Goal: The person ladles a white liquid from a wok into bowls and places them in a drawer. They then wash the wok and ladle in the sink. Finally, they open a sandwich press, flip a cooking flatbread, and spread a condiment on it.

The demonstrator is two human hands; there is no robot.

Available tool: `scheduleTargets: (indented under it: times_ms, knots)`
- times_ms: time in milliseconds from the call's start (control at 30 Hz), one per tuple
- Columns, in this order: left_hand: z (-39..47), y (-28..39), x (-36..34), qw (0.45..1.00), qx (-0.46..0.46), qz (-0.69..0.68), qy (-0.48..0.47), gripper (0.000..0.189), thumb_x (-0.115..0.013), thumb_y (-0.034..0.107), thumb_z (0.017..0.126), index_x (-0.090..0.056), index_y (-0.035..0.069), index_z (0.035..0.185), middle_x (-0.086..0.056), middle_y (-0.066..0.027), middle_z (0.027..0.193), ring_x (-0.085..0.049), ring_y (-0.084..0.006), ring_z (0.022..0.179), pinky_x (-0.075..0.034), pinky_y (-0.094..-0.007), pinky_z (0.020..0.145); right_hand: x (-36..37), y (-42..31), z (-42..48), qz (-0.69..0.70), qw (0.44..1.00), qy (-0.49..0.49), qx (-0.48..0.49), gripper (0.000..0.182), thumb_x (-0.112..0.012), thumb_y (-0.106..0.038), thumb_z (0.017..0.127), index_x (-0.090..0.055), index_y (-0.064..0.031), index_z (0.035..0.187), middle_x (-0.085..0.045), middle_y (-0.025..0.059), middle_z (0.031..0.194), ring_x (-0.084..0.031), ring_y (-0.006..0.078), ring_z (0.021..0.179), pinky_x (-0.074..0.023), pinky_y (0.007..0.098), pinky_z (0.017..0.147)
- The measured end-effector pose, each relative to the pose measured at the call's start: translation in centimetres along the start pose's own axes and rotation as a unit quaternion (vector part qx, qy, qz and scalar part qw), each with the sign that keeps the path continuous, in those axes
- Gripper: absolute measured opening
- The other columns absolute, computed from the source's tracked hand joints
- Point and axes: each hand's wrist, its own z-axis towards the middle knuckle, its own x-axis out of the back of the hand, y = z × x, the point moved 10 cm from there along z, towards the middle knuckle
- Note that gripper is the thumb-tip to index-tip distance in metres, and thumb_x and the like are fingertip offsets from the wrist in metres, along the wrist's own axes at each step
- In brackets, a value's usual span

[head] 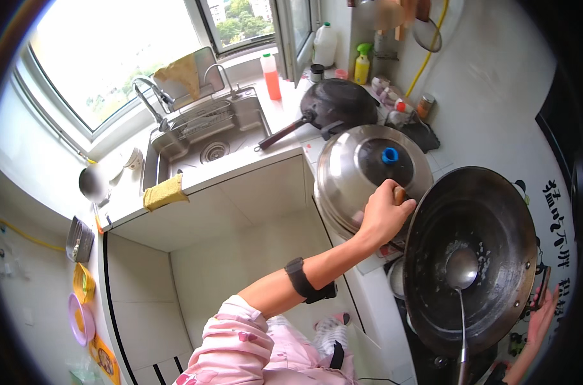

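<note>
My left hand (385, 211) is closed around a short brown handle (399, 195), between the domed metal lid (342, 178) and the rim of a dark wok (419, 216); which of them the handle belongs to cannot be told. The wok is tilted, its inside facing me, with pale residue on it. A metal ladle (462, 269) lies inside, its shaft running down over the lower rim. At the far right, my right hand (541, 310) grips the wok's dark side handle (544, 288), beyond the riveted wall. A blue ring (390, 155) sits on the lid's dark centre.
Behind the lid rests a dark pan (339, 103), its handle pointing towards the steel sink (253, 120). A yellow cloth (165, 192) hangs over the counter edge. Bottles stand near the open window. Below the wok are a black hob (428, 353) and part of a bowl (397, 278).
</note>
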Motion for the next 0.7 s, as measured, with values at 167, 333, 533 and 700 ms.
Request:
scheduleTargets:
  times_ms: [167, 333, 533, 700]
  knots:
    - [0.7, -4.7, 13.0, 0.998, 0.008, -0.052, 0.020, 0.028, -0.066, 0.015, 0.079, -0.057, -0.004, 0.097, -0.056, -0.0068, 0.070, -0.052, -0.0116, 0.054, -0.042, -0.0269, 0.046, -10.9, 0.1, -7.6, 0.000, 0.999, -0.026, -0.022, 0.056, -0.046, -0.058, 0.087, -0.055, -0.0047, 0.101, -0.051, -0.0006, 0.084, -0.046, 0.0086, 0.077, -0.0344, 0.0222, 0.072]
    - [2.2, -7.1, 29.0, 0.999, 0.025, -0.026, 0.032, 0.026, -0.065, 0.018, 0.074, -0.062, 0.000, 0.093, -0.062, -0.0093, 0.072, -0.057, -0.0169, 0.060, -0.045, -0.0303, 0.055, -27.7, 0.9, -15.7, 0.053, 0.993, -0.072, -0.076, 0.058, -0.045, -0.058, 0.086, -0.056, -0.0027, 0.102, -0.056, 0.0010, 0.082, -0.050, 0.0100, 0.071, -0.0402, 0.0218, 0.064]
    - [2.5, -10.1, 47.7, 0.991, 0.065, -0.050, 0.103, 0.021, -0.065, 0.012, 0.072, -0.063, -0.001, 0.088, -0.062, -0.0060, 0.067, -0.055, -0.0113, 0.050, -0.044, -0.0255, 0.043, -47.4, 5.9, -17.9, 0.060, 0.973, -0.163, -0.155, 0.061, -0.051, -0.057, 0.084, -0.055, -0.0002, 0.105, -0.058, 0.0052, 0.083, -0.055, 0.0134, 0.072, -0.0442, 0.0241, 0.065]
    - [6.6, -13.3, 60.0, 0.985, 0.015, -0.043, 0.165, 0.011, -0.065, 0.006, 0.072, -0.059, -0.002, 0.068, -0.057, -0.0022, 0.061, -0.051, -0.0071, 0.047, -0.043, -0.0221, 0.041, -62.5, 8.2, -17.0, 0.094, 0.945, -0.250, -0.186, 0.051, -0.053, -0.050, 0.086, -0.057, -0.0015, 0.098, -0.061, 0.0082, 0.087, -0.059, 0.0171, 0.077, -0.0477, 0.0277, 0.072]
